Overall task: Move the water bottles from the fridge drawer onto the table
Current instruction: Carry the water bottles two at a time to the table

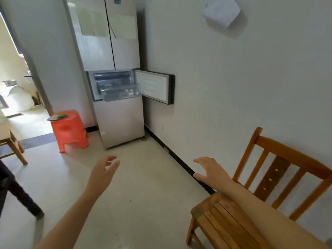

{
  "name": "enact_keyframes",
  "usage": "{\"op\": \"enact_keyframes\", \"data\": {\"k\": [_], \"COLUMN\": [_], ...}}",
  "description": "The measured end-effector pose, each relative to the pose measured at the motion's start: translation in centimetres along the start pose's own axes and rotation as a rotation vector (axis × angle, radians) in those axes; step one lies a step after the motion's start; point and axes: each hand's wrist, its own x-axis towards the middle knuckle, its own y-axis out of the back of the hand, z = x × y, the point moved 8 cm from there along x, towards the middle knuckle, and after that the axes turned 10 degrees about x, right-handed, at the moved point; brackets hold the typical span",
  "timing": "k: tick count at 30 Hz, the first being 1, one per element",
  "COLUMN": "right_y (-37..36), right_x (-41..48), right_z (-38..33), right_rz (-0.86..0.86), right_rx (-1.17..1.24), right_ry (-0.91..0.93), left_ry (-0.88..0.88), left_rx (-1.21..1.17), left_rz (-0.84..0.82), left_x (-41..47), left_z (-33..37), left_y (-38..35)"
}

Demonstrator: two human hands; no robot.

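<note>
In the pulled-out fridge drawer [120, 95] far ahead, water bottles [129, 92] are sitting, blurry; left hand [105, 169] and right hand [210, 170] are hovering relaxed, holding nothing; carrying is likely remaining.

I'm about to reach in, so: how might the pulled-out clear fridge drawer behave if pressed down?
The clear drawer looks like thin transparent plastic, so probably light and somewhat flexible. It juts out past the fridge front, so pressing its front edge may tilt it downward. Its smooth walls could be slippery.
</note>
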Motion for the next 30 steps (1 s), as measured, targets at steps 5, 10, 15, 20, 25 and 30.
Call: {"op": "enact_keyframes", "data": {"k": [5,10,15,20,25,30], "right_y": [1.8,4.9,5.8,6.0,6.5,8.1], "right_x": [9.5,17.1,23.5,30.1,37.5,44.4], "right_z": [-1.2,-0.5,1.7,2.3,3.1,2.9], "right_rz": [-0.003,0.032,0.052,0.043,0.019,0.013], "right_rx": [-0.027,-0.056,-0.02,0.009,0.028,0.027], "right_ry": [0.117,0.154,0.169,0.238,0.3,0.38], "left_ry": [0.05,0.026,-0.029,-0.073,-0.043,0.006], "left_rx": [-0.035,-0.015,-0.003,0.026,0.038,0.071], "left_rz": [0.128,0.139,0.09,0.082,0.153,0.237], "left_x": [6.6,14.1,20.1,25.0,30.4,34.1], "left_z": [-1.1,0.8,4.2,6.0,6.1,5.7], "left_y": [0.1,-2.7,-8.2,-11.9,-12.5,-11.4]}}
